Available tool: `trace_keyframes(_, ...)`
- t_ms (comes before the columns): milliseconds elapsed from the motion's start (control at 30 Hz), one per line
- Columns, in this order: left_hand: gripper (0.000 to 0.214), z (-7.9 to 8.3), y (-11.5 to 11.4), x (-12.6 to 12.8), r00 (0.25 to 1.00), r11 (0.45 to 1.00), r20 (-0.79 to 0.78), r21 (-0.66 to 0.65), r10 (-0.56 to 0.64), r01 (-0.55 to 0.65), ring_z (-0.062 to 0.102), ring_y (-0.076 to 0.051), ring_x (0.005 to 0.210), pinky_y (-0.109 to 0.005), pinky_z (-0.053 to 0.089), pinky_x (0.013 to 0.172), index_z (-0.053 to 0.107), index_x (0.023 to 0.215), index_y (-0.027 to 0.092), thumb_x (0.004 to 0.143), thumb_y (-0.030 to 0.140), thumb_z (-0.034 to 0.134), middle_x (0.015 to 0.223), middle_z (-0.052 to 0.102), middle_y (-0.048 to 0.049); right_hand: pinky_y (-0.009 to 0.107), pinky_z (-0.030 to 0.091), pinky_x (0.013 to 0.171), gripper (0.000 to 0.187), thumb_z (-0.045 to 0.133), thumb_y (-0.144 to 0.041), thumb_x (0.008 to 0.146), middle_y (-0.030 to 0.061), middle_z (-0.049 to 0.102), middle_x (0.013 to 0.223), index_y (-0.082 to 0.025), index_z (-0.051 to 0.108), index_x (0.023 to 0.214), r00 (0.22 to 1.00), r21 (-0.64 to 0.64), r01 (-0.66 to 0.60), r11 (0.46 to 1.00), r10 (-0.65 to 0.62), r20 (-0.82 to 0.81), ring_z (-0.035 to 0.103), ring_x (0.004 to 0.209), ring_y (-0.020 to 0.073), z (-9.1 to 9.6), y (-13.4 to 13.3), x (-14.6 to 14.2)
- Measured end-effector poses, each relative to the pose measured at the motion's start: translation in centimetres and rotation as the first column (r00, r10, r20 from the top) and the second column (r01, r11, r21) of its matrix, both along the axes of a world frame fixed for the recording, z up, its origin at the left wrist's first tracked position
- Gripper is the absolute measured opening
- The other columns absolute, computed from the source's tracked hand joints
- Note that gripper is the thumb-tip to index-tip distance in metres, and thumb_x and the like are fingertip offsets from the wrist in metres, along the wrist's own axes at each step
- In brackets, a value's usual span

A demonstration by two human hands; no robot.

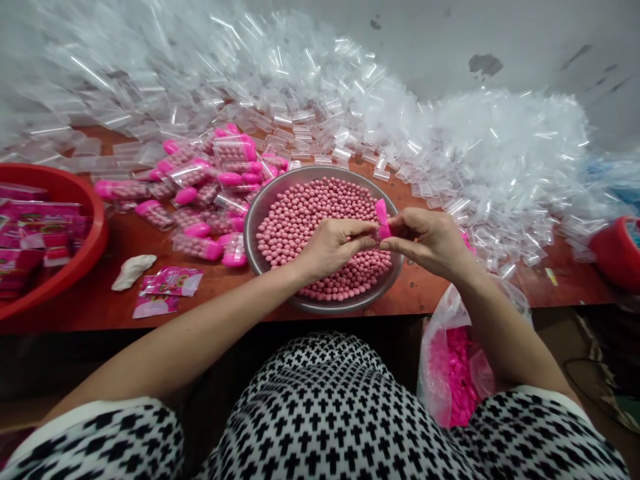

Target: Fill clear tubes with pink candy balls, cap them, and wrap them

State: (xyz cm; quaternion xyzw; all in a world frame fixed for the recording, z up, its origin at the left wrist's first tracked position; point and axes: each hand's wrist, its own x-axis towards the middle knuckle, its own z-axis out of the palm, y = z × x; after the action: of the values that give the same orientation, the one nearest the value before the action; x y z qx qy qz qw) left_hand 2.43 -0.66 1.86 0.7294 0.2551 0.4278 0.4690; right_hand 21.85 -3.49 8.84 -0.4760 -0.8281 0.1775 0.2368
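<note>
My left hand (pixel 333 247) and right hand (pixel 430 243) pinched shut on one pink cap (pixel 383 220) | cap upright, midway between them | above the bowl (pixel 254 230)

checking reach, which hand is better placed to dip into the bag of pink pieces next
Right, probably. Both pinch a pink cap; the right hand is nearer the bag of pink pieces; the left hand is over the bowl.

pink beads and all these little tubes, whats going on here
A person pinches a small pink piece between the left hand and right hand, above a metal bowl of pink beads. Filled pink-capped tubes lie left of it, empty clear tubes heap behind, and a bag of pink pieces sits beside the right arm.
</note>
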Motion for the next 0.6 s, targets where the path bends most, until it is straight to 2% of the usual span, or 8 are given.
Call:
trace_keyframes(100, 0.017, 0.0, -0.1, -0.1, 1.0, 0.994, -0.009, 0.108, 0.025, -0.024, 0.07, -0.015, 0.078, -0.024, 0.053, 0.072, 0.076, 0.096, 0.018, 0.086, 0.02, 0.063, 0.089, 0.077, -0.0036, 0.025, 0.036, 0.056, 0.017, 0.069, -0.029, 0.083, -0.0004, 0.057, 0.065, -0.017, 0.061, 0.074, 0.996, 0.032, -0.032, 0.999, 0.03, 0.084, 0.05, 0.059, 0.0118, 0.5, -0.1, -0.3)
trace_keyframes(200, 0.015, -0.2, -0.2, -0.2, 0.994, 0.966, -0.038, 0.243, 0.102, -0.089, 0.07, -0.015, 0.075, -0.024, 0.051, 0.07, 0.075, 0.093, 0.017, 0.087, 0.021, 0.061, 0.085, 0.076, -0.0043, 0.025, 0.033, 0.057, 0.016, 0.066, -0.025, 0.084, 0.0, 0.056, 0.066, -0.018, 0.057, 0.073, 0.983, 0.09, -0.068, 0.994, 0.051, 0.178, 0.049, 0.059, 0.012, 0.5, -0.2, -0.6)
trace_keyframes(367, 0.026, -0.9, -0.2, -0.3, 0.97, 0.902, -0.152, 0.418, 0.19, -0.112, 0.064, -0.015, 0.064, -0.024, 0.047, 0.062, 0.071, 0.075, 0.016, 0.091, 0.023, 0.052, 0.072, 0.071, -0.0048, 0.026, 0.031, 0.057, 0.016, 0.059, -0.025, 0.088, 0.0015, 0.055, 0.07, -0.02, 0.052, 0.074, 0.964, 0.161, -0.109, 0.981, 0.065, 0.258, 0.046, 0.06, 0.0133, -0.6, 0.1, -0.8)
trace_keyframes(467, 0.029, -1.1, 0.1, -0.4, 0.96, 0.903, -0.2, 0.418, 0.193, -0.095, 0.061, -0.014, 0.06, -0.025, 0.044, 0.059, 0.069, 0.069, 0.016, 0.091, 0.024, 0.051, 0.068, 0.069, -0.0044, 0.026, 0.029, 0.057, 0.018, 0.059, -0.027, 0.088, 0.0009, 0.054, 0.068, -0.02, 0.05, 0.073, 0.954, 0.127, -0.16, 0.979, 0.121, 0.274, 0.044, 0.059, 0.0134, -1.1, 0.8, -0.6)
trace_keyframes(600, 0.025, -0.9, 0.5, -0.5, 0.969, 0.952, -0.198, 0.292, 0.15, -0.088, 0.053, -0.012, 0.052, -0.024, 0.037, 0.053, 0.069, 0.065, 0.016, 0.086, 0.023, 0.057, 0.056, 0.06, 0.0002, 0.026, 0.028, 0.055, 0.023, 0.061, -0.028, 0.087, -0.0004, 0.052, 0.065, -0.02, 0.048, 0.071, 0.943, 0.095, -0.205, 0.974, 0.171, 0.286, 0.042, 0.056, 0.012, -1.0, 1.5, -0.3)
